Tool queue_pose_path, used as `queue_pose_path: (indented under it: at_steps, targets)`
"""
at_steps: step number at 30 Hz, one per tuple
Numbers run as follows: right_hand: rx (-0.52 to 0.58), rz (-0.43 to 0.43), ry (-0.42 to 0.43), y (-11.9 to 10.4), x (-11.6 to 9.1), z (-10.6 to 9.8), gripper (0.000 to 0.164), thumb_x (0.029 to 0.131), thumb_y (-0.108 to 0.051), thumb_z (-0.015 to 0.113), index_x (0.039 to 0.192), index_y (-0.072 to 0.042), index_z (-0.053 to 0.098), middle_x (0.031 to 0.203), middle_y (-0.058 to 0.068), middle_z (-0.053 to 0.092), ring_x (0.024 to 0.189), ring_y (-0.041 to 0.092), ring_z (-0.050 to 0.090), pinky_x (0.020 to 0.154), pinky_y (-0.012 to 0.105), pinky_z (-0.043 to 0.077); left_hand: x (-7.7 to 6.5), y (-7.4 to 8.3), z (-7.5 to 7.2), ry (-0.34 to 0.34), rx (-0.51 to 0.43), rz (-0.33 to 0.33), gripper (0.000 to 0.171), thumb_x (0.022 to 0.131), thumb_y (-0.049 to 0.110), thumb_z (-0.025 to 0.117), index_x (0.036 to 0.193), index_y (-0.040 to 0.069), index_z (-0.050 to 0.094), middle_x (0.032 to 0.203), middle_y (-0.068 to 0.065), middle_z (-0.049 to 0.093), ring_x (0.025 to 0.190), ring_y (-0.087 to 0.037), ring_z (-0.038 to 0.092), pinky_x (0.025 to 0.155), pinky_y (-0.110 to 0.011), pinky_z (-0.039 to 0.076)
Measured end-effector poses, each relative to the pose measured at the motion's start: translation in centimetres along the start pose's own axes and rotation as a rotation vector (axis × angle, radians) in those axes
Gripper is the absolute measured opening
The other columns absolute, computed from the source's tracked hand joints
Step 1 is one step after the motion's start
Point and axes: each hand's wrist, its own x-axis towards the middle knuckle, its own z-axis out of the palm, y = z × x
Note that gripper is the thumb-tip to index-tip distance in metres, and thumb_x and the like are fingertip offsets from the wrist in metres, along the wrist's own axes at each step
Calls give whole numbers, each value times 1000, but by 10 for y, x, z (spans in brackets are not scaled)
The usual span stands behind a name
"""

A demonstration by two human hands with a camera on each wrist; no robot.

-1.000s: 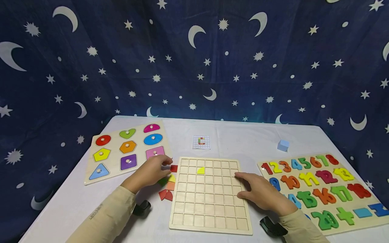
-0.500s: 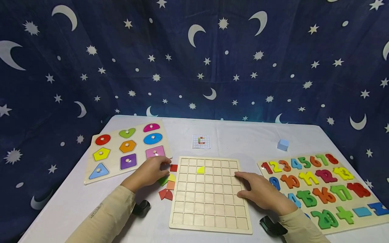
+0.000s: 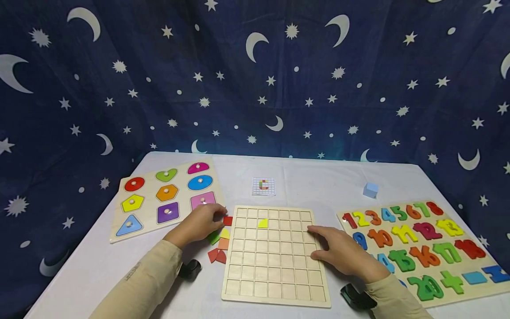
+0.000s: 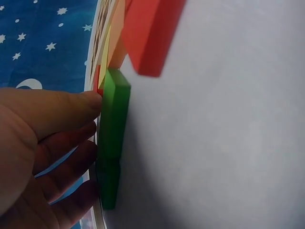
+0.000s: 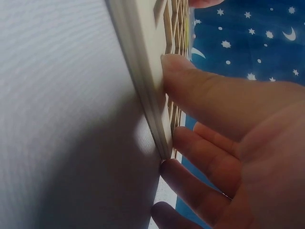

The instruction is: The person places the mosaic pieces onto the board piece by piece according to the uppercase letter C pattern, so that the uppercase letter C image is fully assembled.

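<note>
My left hand [image 3: 199, 225] is low over a small group of coloured pieces left of the gridded wooden board [image 3: 275, 283]. In the left wrist view its thumb tip is right at a green block [image 4: 114, 114], with the other fingers spread loosely behind. Around it lie a red piece [image 3: 227, 221], a yellow piece [image 3: 225, 233], an orange square [image 3: 223, 243] and two red pieces [image 3: 221, 256] nearer the front. One yellow piece with a curved side [image 3: 263, 223] sits in a cell of the board. My right hand [image 3: 342, 250] rests at the board's right edge, thumb and fingers apart.
Behind the board lies a small card [image 3: 263, 186] printed with a coloured grid pattern. A knobbed shape puzzle [image 3: 149, 206] is at left, a number puzzle [image 3: 428, 270] at right. A light blue cube [image 3: 371, 190] stands at the back right.
The left hand and forearm have shifted slightly to the right, beside the pieces. The right hand, board and pieces look unmoved.
</note>
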Motion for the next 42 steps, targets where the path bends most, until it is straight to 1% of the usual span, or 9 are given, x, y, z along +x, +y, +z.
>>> queue_pose_path:
  at_steps: [4, 8, 15, 22, 29, 34, 38, 42]
  targets:
    - [0, -9, 5, 1, 0, 0, 62, 84, -24, 81, 139, -7, 57, 138, 16, 57, 129, 40, 50, 105, 58, 38, 2, 2, 1, -7, 8, 4, 30, 86, 7, 76, 116, 4, 71, 106, -4, 68, 99, -23, 61, 98, -43, 49]
    - [2, -10, 7, 1, 0, 0, 62, 85, -24, 81, 139, -7, 57, 138, 16, 57, 130, 40, 50, 105, 58, 38, 4, 3, 1, -6, 12, 3, 27, 86, 7, 76, 113, 5, 72, 102, -3, 68, 97, -22, 60, 97, -43, 50]
    - [-2, 7, -4, 0, 0, 0, 63, 85, -25, 81, 140, -8, 57, 139, 15, 56, 130, 40, 49, 105, 58, 38, 5, 2, 1, -11, 13, 4, 26, 86, 7, 76, 111, 5, 71, 98, -2, 67, 92, -21, 58, 94, -41, 51]
    - [-1, 2, -3, 1, 0, 0, 63, 85, -26, 81, 140, -8, 57, 139, 15, 57, 131, 40, 49, 105, 57, 38, 4, 3, -3, -13, -4, -17, 27, 85, 9, 78, 111, 5, 69, 97, -2, 64, 90, -20, 56, 91, -38, 53]
    - [1, 7, -6, 1, 1, 0, 63, 84, -25, 81, 140, -8, 57, 139, 15, 57, 131, 40, 49, 105, 57, 38, 4, 9, -8, 2, -37, 18, 25, 86, 6, 76, 109, 5, 69, 100, -3, 66, 92, -21, 58, 88, -37, 55]
    - [-1, 3, -1, 1, 0, 0, 62, 84, -24, 81, 139, -8, 57, 138, 15, 57, 130, 40, 49, 105, 57, 38, 5, 14, -6, 7, -51, 58, 22, 86, 6, 75, 107, 5, 68, 101, -3, 67, 96, -22, 60, 92, -39, 53]
    - [-2, 10, -3, 0, 0, 0, 62, 84, -25, 81, 139, -8, 57, 138, 15, 57, 130, 40, 49, 105, 57, 38, 7, 22, -4, 0, -53, 77, 23, 86, 7, 76, 108, 5, 68, 102, -2, 66, 98, -23, 60, 95, -41, 51]
    - [-3, 13, -4, 0, 0, 0, 63, 84, -25, 81, 140, -8, 57, 139, 15, 57, 131, 40, 49, 105, 58, 38, 11, 31, -1, 0, -48, 95, 25, 87, 8, 76, 110, 6, 69, 103, -2, 66, 99, -22, 59, 96, -40, 50]
